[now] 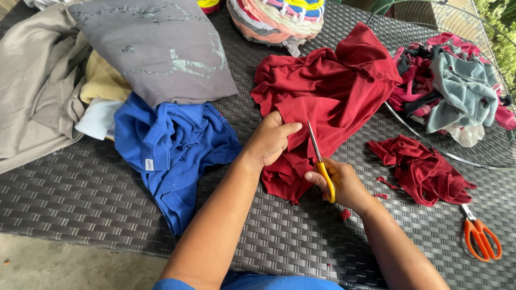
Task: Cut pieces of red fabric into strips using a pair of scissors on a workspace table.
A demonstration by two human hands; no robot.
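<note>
A crumpled red garment point(328, 86) lies in the middle of the dark woven table point(80, 198). My left hand point(271, 138) grips its lower edge and holds the cloth up. My right hand point(339, 182) holds yellow-handled scissors point(321, 164), whose blades point up into the red cloth next to my left thumb. A pile of cut red pieces point(424, 169) lies to the right of my right hand, with small red scraps point(345, 214) scattered near my wrist.
A blue shirt point(172, 150) lies left of my left arm, with grey point(156, 48), beige and white clothes behind it. A wire basket point(484, 153) of mixed cloth strips stands at the right. Orange-handled scissors point(480, 236) lie near the right front. A striped ball of rag cord point(277, 19) sits at the back.
</note>
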